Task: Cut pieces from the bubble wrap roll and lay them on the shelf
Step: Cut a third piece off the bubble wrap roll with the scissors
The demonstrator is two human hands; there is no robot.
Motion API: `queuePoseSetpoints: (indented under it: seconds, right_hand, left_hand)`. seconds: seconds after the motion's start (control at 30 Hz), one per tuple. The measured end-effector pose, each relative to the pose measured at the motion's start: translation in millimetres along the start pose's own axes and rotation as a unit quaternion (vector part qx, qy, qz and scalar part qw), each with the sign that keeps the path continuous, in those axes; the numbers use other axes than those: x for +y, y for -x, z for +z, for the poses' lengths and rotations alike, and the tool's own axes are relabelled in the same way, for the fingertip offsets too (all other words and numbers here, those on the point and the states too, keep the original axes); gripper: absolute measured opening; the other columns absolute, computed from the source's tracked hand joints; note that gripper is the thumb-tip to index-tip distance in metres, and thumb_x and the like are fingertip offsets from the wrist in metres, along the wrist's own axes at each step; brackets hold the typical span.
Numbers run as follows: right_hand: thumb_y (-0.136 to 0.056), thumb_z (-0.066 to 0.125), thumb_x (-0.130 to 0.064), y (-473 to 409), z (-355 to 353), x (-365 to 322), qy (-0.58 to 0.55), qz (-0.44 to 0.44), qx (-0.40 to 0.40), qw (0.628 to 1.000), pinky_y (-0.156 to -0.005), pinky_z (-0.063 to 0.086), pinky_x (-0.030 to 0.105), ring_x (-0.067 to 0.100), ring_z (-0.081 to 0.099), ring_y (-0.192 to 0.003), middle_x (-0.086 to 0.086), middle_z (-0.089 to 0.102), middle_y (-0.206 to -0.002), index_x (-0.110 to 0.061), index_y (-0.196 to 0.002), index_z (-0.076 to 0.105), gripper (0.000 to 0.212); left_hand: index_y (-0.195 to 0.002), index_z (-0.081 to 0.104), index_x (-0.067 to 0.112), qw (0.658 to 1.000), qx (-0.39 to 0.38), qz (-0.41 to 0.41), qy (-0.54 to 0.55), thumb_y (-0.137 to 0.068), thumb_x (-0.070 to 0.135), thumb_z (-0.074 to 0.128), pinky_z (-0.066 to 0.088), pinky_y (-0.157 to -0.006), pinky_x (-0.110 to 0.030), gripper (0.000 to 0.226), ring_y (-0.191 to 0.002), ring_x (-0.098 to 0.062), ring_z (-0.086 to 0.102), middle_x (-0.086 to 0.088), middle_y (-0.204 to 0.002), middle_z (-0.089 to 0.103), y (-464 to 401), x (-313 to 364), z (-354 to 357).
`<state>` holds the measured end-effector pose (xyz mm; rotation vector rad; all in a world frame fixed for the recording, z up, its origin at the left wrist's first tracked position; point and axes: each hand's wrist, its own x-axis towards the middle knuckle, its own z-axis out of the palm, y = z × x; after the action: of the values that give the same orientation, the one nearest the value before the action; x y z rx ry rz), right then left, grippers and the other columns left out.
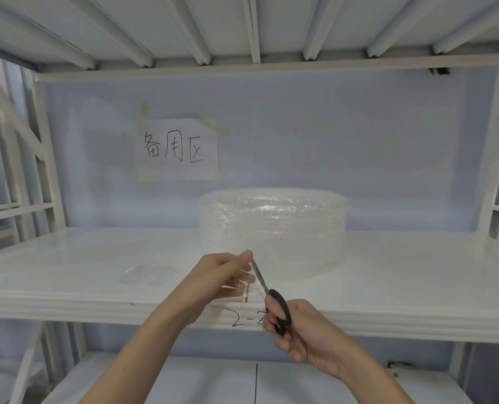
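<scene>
A wide roll of clear bubble wrap stands on end on the white shelf, a little right of centre. My left hand pinches the loose end of the wrap in front of the roll, near the shelf's front edge. My right hand grips black-handled scissors, whose blades point up and left into the held strip beside my left fingers. A cut piece of bubble wrap lies flat on the shelf to the left.
A paper sign with handwritten characters is taped to the blue back wall. White metal uprights frame both sides. "2-2" is written on the shelf's front edge. A lower shelf lies below.
</scene>
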<state>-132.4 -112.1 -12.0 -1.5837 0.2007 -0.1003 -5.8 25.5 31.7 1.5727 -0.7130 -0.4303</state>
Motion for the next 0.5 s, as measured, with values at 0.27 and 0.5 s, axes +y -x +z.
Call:
queuePoseSetpoints:
  seconds: [0.27, 0.5]
  right_hand:
    - [-0.088, 0.062, -0.043, 6.3, -6.0, -2.2, 0.021, -0.015, -0.002, 1.000, -0.027, 0.028, 0.015, 0.011, 0.045, -0.042, 0.001, 0.052, -0.070, -0.014, -0.066, 0.056, 0.038]
    - [-0.078, 0.060, -0.053, 9.4, -8.5, -9.9, 0.000, -0.016, -0.022, 1.000, -0.026, 0.031, 0.017, 0.016, 0.053, -0.042, 0.002, 0.057, -0.070, -0.010, -0.069, 0.051, 0.045]
  left_hand:
    - [-0.080, 0.072, 0.009, 0.997, 0.059, 0.041, 0.004, -0.092, 0.019, 0.066, 0.052, -0.059, -0.017, 0.016, -0.056, -0.008, 0.059, -0.002, -0.071, 0.074, -5.5, 0.4, 12.0]
    - [-0.081, 0.071, 0.007, 0.997, 0.054, 0.049, 0.017, -0.092, 0.016, 0.065, 0.053, -0.059, -0.019, 0.016, -0.052, -0.009, 0.056, -0.005, -0.071, 0.073, -5.3, 0.9, 15.8]
